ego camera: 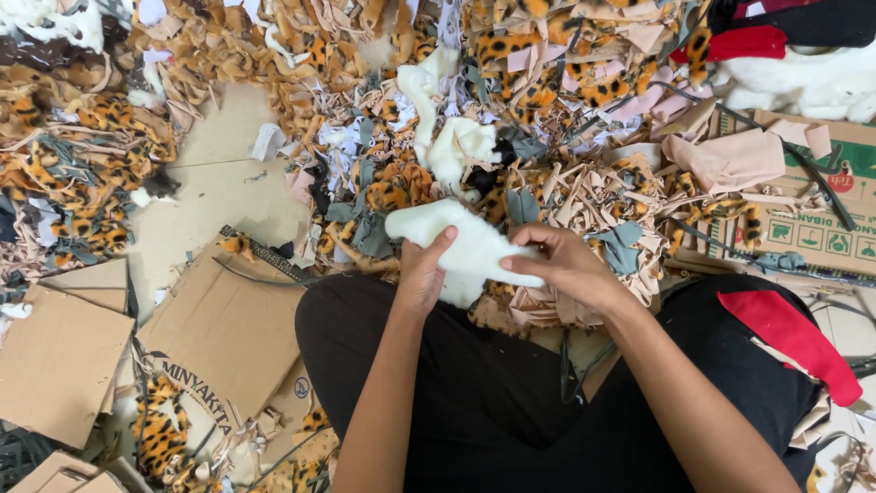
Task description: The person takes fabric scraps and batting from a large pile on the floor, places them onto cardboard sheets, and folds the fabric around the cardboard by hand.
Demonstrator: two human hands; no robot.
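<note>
Head view: both my hands grip one white fleecy piece (465, 245) above my lap, left hand (422, 274) with thumb pressed on its near edge, right hand (566, 265) with fingers pinched shut on its right end. Beyond my fingertips lies a heap of leopard-print and beige fabric scraps (566, 173). Left of my left hand sit flattened cardboard pieces (219, 329); right of my right hand, a red cloth (794, 338).

Bare forearms, no sleeves; black trousers (474, 393) on both legs
</note>
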